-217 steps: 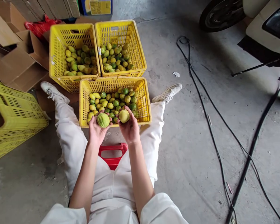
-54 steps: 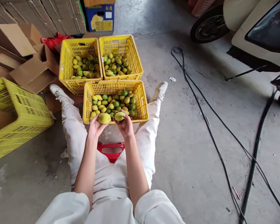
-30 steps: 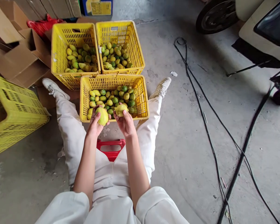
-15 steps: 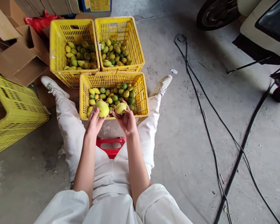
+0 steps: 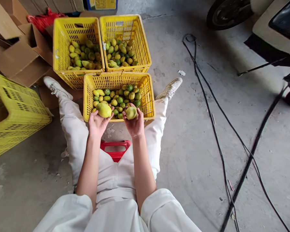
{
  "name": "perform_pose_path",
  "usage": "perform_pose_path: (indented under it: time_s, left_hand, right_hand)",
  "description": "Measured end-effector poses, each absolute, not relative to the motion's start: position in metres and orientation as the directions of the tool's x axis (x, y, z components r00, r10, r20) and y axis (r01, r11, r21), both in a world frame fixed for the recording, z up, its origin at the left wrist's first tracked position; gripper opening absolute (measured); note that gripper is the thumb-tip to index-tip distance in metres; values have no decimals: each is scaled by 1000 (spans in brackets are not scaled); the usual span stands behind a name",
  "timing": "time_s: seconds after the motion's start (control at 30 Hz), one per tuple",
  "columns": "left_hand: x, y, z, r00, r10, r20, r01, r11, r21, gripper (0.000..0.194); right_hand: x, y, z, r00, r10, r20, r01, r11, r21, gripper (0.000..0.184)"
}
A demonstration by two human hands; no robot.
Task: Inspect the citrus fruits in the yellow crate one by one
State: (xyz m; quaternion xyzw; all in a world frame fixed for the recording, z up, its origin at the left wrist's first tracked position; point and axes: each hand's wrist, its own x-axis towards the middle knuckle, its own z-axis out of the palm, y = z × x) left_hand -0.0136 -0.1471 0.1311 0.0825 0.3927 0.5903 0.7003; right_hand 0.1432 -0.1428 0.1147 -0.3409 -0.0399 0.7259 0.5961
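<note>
I sit on a red stool with my legs spread around a yellow crate of green and yellow lemons. My left hand holds a large yellow lemon over the crate's near edge. My right hand holds a smaller yellow-green lemon beside it. Both hands are palm up and close together. Two more yellow crates stand side by side behind: the left crate and the right crate, each part filled with lemons.
An overturned yellow crate lies at my left. Flattened cardboard boxes and a red bag sit at the back left. Black cables run across the concrete floor on the right. A scooter stands at the top right.
Both hands keep their lemons over the near crate and have turned them slightly. The right hand moved a little to the right, apart from the left. The camera shifted slightly.
</note>
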Motion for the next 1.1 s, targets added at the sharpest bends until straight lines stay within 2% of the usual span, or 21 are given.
perform_pose_path:
  time_s: [0.13, 0.23, 0.43, 0.57, 0.77, 0.97, 1.1]
  left_hand:
    - [-13, -145, 123, -87, 890, -448, -679, 276, 680, 42]
    - [-10, -145, 121, -95, 868, -488, -626, 329, 707, 43]
    - [-2, -144, 132, -86, 816, -572, -615, 409, 675, 27]
    - [-2, -141, 141, -37, 784, -620, -691, 428, 583, 37]
    - [3, -141, 141, -46, 842, -538, -759, 321, 567, 24]
    - [9, -145, 139, 6, 879, -476, -741, 323, 589, 23]
    - [7, -145, 142, 34, 844, -536, -758, 371, 536, 23]
  right_hand:
    - [145, -142, 114, -113, 910, -399, -823, -311, -476, 33]
    - [141, -144, 114, -105, 928, -358, -794, -295, -531, 32]
    - [131, -146, 113, -46, 912, -408, -786, -285, -548, 28]
    - [134, -143, 115, -60, 903, -424, -831, -281, -481, 21]
    - [142, -141, 123, -87, 926, -367, -886, -241, -397, 33]
    - [141, -145, 122, -62, 937, -344, -893, -206, -401, 18]
    - [141, -147, 122, -95, 940, -327, -892, -226, -392, 22]
